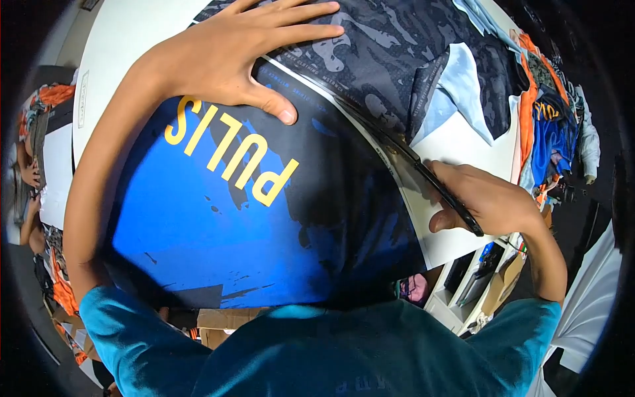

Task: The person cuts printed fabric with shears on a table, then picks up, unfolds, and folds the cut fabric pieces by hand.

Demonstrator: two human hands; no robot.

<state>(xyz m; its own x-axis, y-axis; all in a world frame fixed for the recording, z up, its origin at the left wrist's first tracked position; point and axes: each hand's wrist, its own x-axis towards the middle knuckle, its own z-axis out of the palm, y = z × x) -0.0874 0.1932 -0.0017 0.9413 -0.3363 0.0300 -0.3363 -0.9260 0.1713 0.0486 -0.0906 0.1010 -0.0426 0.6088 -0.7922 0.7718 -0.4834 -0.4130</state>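
Observation:
My left hand (211, 59) lies flat with its fingers spread, pressing on printed sheets. Under its thumb is a blue and black printed piece (198, 231) with yellow letters reading "PULIS" and a pale border. Black camouflage-patterned fabric (357, 46) lies beyond, beneath the fingertips. My right hand (483, 198) is closed around long black scissors (450, 198). Their blades point away to the upper left, along the curved edge of the blue piece, where it meets the black fabric. The right fingers are partly hidden behind the scissors.
A pale blue folded scrap (460, 92) lies on the white table (112, 59). Heaped orange and blue garments (552, 132) sit at the right. White shelving (456, 298) and a cardboard box (221, 321) are below the near edge. Another person's hand (31, 173) shows at far left.

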